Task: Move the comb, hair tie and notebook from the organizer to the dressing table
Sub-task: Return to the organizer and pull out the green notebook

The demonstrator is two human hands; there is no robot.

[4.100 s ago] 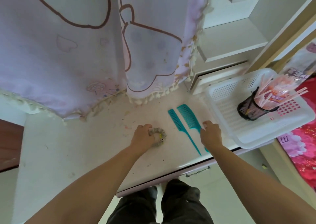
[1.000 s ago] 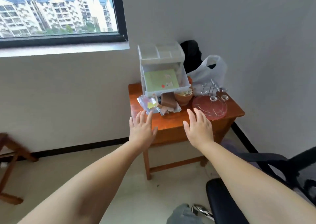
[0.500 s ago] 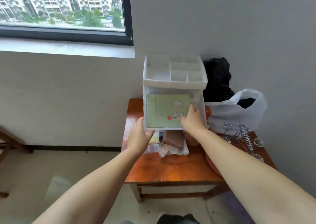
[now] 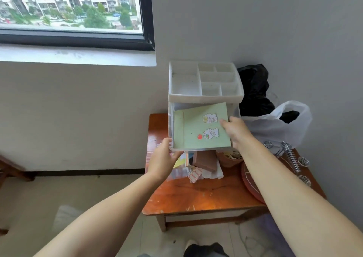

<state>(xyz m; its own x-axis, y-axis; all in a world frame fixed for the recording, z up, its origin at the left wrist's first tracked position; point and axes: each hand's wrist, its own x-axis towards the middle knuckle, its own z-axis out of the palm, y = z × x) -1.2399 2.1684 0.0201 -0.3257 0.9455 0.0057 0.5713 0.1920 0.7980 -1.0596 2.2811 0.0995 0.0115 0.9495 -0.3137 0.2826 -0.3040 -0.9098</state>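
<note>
The white organizer (image 4: 204, 96) stands on a small orange wooden table (image 4: 198, 195) against the wall. Its clear drawer is pulled out, and a pale green notebook (image 4: 196, 129) with stickers lies tilted in it, its right edge lifted. My right hand (image 4: 234, 130) grips that right edge of the notebook. Around the drawer's front left corner is my left hand (image 4: 165, 160), holding it from below. The comb, the hair tie and the dressing table are out of view.
Papers and a brown block (image 4: 204, 161) lie under the drawer. A white plastic bag (image 4: 279, 125) and a black bag (image 4: 253, 89) sit to the right, with metal springs (image 4: 290, 156) on a red round mat (image 4: 249, 184). A window (image 4: 72, 11) is up left.
I turned from the dressing table, where the combs and hair tie lay, to the organizer. My right hand has closed on the notebook's right edge and lifted it, tilting it.
</note>
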